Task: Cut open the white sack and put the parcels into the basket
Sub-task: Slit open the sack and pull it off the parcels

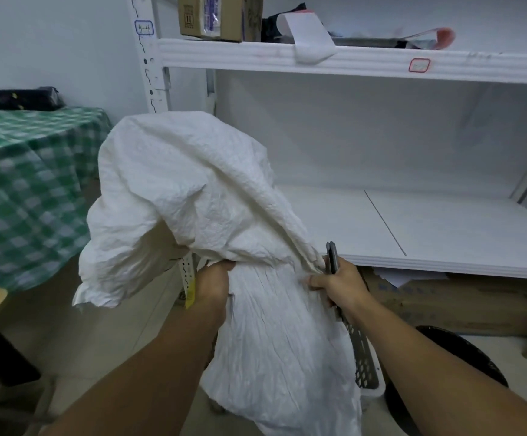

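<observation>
Above the basket (363, 357), left hand (213, 282) gripping white sack (186, 184), right hand (341, 286) clutching dark tool (331, 256), thumb pinching sack

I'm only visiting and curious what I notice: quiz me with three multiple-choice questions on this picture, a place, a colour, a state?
1. The black package lies: A) on the checked tablecloth B) in a basket C) on the floor
2. The tablecloth's checks are: A) red B) green C) blue
3. The right hand: A) hangs idle B) points C) grips the white sack and a dark cutter
A, it sits on the cloth; B, green and white squares; C, fingers curl round both.
</observation>
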